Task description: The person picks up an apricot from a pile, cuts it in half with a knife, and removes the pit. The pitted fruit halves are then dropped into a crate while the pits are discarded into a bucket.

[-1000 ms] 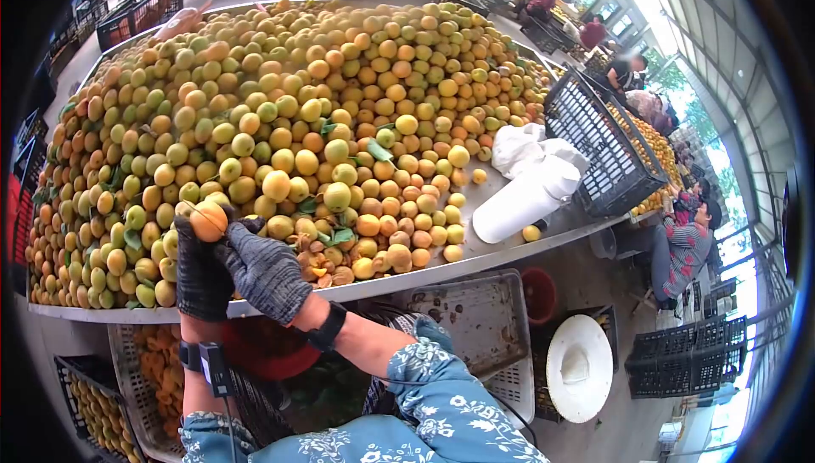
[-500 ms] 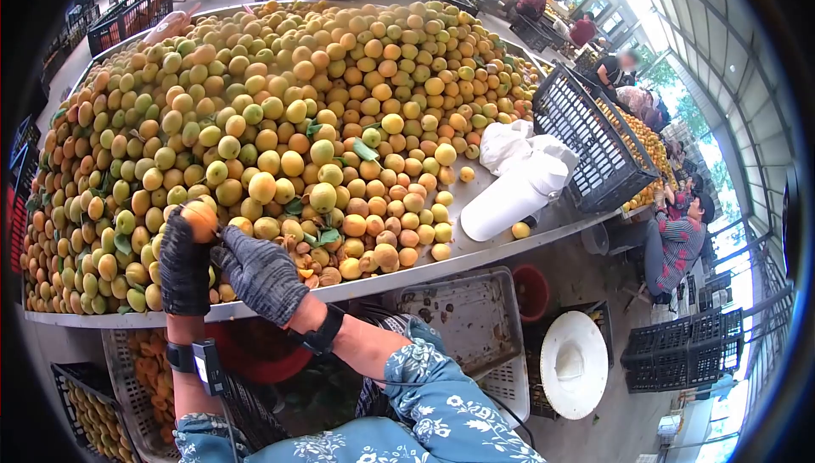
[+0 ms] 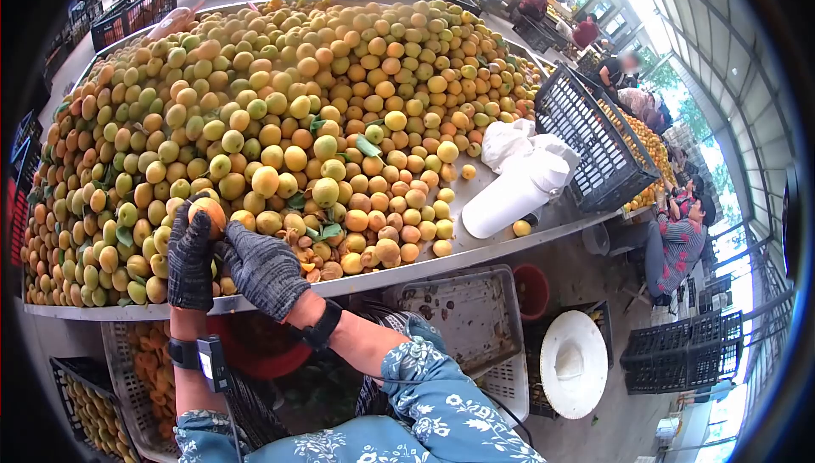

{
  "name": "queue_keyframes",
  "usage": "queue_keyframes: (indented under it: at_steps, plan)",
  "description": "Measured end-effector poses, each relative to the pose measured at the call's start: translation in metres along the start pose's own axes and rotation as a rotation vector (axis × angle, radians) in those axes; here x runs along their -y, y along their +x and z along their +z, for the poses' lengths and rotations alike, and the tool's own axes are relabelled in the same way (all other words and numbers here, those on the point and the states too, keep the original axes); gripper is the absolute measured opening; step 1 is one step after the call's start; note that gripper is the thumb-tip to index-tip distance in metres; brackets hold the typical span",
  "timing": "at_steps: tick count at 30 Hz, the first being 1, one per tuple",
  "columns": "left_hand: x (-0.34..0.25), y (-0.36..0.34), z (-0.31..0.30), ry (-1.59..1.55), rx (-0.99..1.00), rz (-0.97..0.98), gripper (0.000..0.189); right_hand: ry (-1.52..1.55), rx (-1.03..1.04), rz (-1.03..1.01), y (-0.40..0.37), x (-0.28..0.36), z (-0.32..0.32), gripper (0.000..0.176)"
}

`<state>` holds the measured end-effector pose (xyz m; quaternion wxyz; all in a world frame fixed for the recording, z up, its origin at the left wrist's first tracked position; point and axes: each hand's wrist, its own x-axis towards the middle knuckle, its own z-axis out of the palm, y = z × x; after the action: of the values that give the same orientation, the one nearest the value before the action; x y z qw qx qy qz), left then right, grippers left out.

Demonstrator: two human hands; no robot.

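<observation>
An orange apricot (image 3: 207, 216) is held up in my left hand (image 3: 190, 263), its fingers wrapped round the fruit. My right hand (image 3: 261, 268) comes in from the right with its fingers drawn together, the tips beside the same apricot. What those fingers hold, if anything, is hidden. Both hands wear dark grey knit gloves. They are over the near edge of a metal table (image 3: 424, 268), at the front of a large heap of apricots (image 3: 255, 123). Split apricot pieces and a green leaf (image 3: 327, 232) lie just right of my right hand.
A white container (image 3: 509, 200) and a black crate (image 3: 590, 136) stand at the table's right. Below are a red basin (image 3: 263, 365), a grey tray (image 3: 463, 319), a crate of split apricots (image 3: 119, 378) and a white hat (image 3: 575, 365). People sit farther off.
Both hands still hold their place at the apricot. My left fingers have shifted around it, and the fruit is slightly turned. The view has moved a little.
</observation>
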<state>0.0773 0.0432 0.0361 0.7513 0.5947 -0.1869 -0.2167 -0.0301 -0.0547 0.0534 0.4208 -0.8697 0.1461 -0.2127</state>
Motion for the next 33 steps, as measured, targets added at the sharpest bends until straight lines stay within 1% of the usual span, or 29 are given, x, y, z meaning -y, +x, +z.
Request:
queue_keyframes:
  at_steps: [1, 2, 3, 5, 9, 11, 14, 16, 17, 19, 21, 22, 23, 25, 27, 29, 30, 31, 32, 33]
  plan:
    - [-0.006, -0.002, 0.008, -0.059, -0.055, 0.045, 0.056, 0.008, -0.018, -0.013, 0.000, 0.001, 0.000, 0.023]
    - [-0.007, -0.001, 0.009, -0.213, -0.078, 0.002, 0.058, 0.008, -0.017, -0.015, -0.001, 0.001, 0.000, 0.023]
    - [0.000, 0.001, 0.002, -0.213, -0.078, 0.003, 0.058, -0.038, -0.012, -0.026, -0.003, 0.002, 0.001, 0.023]
    - [0.017, 0.009, -0.020, -0.338, -0.040, -0.171, 0.058, -0.082, -0.009, -0.036, -0.003, 0.001, 0.004, 0.024]
    - [0.006, -0.002, -0.006, -0.364, -0.085, -0.233, 0.056, -0.136, -0.029, -0.093, -0.005, -0.002, 0.011, 0.022]
    - [0.008, 0.001, -0.005, -0.367, -0.126, -0.252, 0.050, -0.136, -0.048, -0.125, -0.006, -0.003, 0.012, 0.020]
    - [0.020, 0.004, -0.009, -0.388, -0.182, -0.210, 0.045, -0.164, -0.025, -0.109, -0.004, 0.001, 0.011, 0.019]
    - [0.020, 0.004, -0.011, -0.387, -0.180, -0.216, 0.044, -0.090, 0.059, -0.005, -0.003, 0.004, 0.010, 0.020]
    - [0.020, 0.004, -0.011, -0.386, -0.177, -0.224, 0.043, -0.090, 0.058, -0.006, -0.004, 0.005, 0.011, 0.020]
    - [0.025, 0.006, -0.015, -0.405, -0.179, -0.221, 0.044, 0.126, 0.002, 0.014, -0.005, 0.006, 0.014, 0.023]
    - [0.026, 0.006, -0.019, -0.425, -0.183, -0.219, 0.045, 0.170, 0.017, 0.038, -0.005, 0.005, 0.017, 0.025]
    - [0.025, 0.005, -0.020, -0.450, -0.136, -0.233, 0.041, 0.213, 0.029, 0.061, -0.005, 0.003, 0.018, 0.026]
    - [0.025, 0.005, -0.021, -0.474, -0.089, -0.246, 0.037, 0.213, 0.029, 0.061, -0.005, 0.002, 0.021, 0.026]
    - [0.029, 0.004, -0.023, -0.499, -0.089, -0.231, 0.038, 0.323, -0.048, 0.002, -0.005, -0.001, 0.024, 0.026]
    - [0.029, 0.004, -0.022, -0.521, -0.088, -0.217, 0.039, 0.339, -0.046, 0.023, -0.004, 0.000, 0.023, 0.026]
    - [0.023, 0.005, -0.018, -0.559, -0.011, -0.304, 0.044, 0.355, -0.046, 0.046, -0.003, 0.001, 0.016, 0.026]
    - [0.013, 0.002, -0.009, -0.558, -0.010, -0.305, 0.044, 0.252, 0.019, 0.088, -0.001, 0.003, 0.006, 0.028]
    - [-0.003, -0.005, 0.006, -0.402, 0.018, -0.176, 0.047, 0.149, 0.086, 0.129, 0.002, 0.004, 0.001, 0.030]
    - [-0.012, -0.008, 0.013, -0.245, 0.045, -0.047, 0.051, 0.149, 0.087, 0.129, 0.004, 0.000, 0.001, 0.030]
    - [-0.010, -0.006, 0.011, -0.245, 0.042, -0.047, 0.051, 0.119, 0.075, 0.105, 0.006, -0.005, 0.001, 0.030]
